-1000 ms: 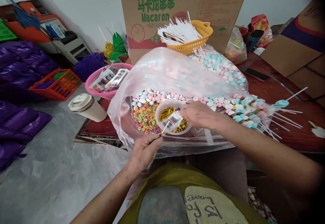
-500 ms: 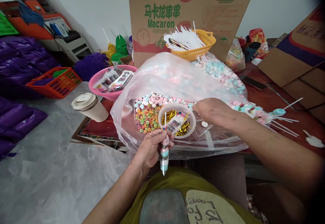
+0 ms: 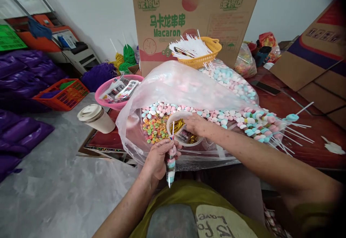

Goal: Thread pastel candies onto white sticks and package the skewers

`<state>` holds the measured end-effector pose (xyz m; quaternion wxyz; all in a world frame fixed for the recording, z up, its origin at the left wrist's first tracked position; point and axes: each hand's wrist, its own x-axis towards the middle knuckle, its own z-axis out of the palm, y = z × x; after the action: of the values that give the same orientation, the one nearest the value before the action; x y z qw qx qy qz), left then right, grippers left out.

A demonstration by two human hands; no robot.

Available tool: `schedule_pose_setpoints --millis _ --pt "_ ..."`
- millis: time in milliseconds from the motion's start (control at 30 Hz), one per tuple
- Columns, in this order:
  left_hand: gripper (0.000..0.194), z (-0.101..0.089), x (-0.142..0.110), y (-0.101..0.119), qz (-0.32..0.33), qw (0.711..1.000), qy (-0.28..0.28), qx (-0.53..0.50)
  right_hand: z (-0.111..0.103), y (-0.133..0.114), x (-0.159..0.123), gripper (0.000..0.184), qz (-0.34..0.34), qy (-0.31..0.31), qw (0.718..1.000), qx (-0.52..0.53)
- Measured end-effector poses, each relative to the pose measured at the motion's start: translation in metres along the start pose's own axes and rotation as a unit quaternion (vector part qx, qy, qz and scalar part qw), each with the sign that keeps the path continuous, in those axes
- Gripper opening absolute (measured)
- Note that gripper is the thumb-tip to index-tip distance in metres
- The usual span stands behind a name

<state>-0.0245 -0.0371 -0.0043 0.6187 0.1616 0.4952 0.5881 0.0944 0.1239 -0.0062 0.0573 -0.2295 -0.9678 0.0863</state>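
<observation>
My left hand is closed around the gathered neck of a clear-wrapped marshmallow skewer. Its white stick points up and the pastel sweets hang below my fingers. Over a round plastic bowl is my right hand, its fingers bent together and reaching down inside. Gold twist ties and a printed card lie in that bowl. What the right fingertips pinch, if anything, is hidden. Ring-shaped cereal and loose marshmallows are spread beside the bowl on a clear plastic sheet.
Finished-looking marshmallow skewers lie to the right. Behind stand a yellow basket of white sticks and a large cardboard box. On the left are a pink basket of packets and a lidded cup; a phone rests at right.
My right hand has moved left from beside the bowl to over and into it. The left hand keeps its hold on the wrapped skewer. The view has shifted slightly.
</observation>
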Motion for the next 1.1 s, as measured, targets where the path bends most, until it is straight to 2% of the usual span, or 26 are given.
schedule_pose_setpoints --millis 100,200,267,333,400,467,500,600,767,933,1000,1033,1100 --pt "0.023 -0.007 -0.003 0.002 0.005 1.000 0.008 -0.004 -0.005 0.009 0.004 0.023 0.009 -0.025 0.999 0.020" --pt "0.025 -0.007 -0.001 0.005 0.007 1.000 -0.004 0.000 -0.029 0.010 -0.009 0.019 0.042 -0.022 0.998 0.047" --pt "0.025 -0.001 0.002 0.004 0.012 1.000 -0.021 -0.010 -0.044 0.000 -0.027 0.014 0.069 -0.017 0.995 0.075" --pt "0.026 0.007 0.005 0.001 0.001 0.999 -0.045 -0.029 -0.051 -0.020 -0.049 0.015 0.087 -0.023 0.983 0.163" --pt "0.025 0.016 0.008 -0.005 -0.023 0.996 -0.075 -0.052 -0.046 -0.044 -0.070 0.017 0.109 -0.014 0.925 0.365" --pt "0.025 0.024 0.009 -0.012 -0.036 0.993 -0.088 -0.069 -0.033 -0.065 -0.084 0.020 0.120 0.043 0.880 0.457" --pt "0.025 0.027 0.009 -0.016 -0.034 0.993 -0.085 -0.069 -0.025 -0.073 -0.089 0.021 0.120 0.074 0.873 0.468" --pt "0.024 0.035 0.006 -0.025 -0.017 0.997 -0.069 -0.037 -0.007 -0.082 -0.093 0.028 0.126 0.124 0.875 0.451" --pt "0.015 0.038 -0.002 -0.030 -0.007 0.995 -0.093 0.028 -0.003 -0.070 -0.093 0.052 0.148 0.082 0.884 0.436" --pt "0.021 0.028 -0.003 -0.040 0.020 0.986 -0.139 0.094 0.002 -0.067 -0.097 0.058 0.191 0.085 0.911 0.356" --pt "0.026 0.027 0.000 -0.042 0.029 0.990 -0.111 0.080 0.011 -0.070 -0.098 0.059 0.210 0.125 0.911 0.331" --pt "0.027 0.027 0.001 -0.042 0.031 0.993 -0.092 0.062 0.015 -0.072 -0.099 0.060 0.222 0.163 0.903 0.331" --pt "0.026 0.028 0.003 -0.037 0.027 0.997 -0.073 0.019 0.022 -0.075 -0.101 0.063 0.238 0.258 0.868 0.351"
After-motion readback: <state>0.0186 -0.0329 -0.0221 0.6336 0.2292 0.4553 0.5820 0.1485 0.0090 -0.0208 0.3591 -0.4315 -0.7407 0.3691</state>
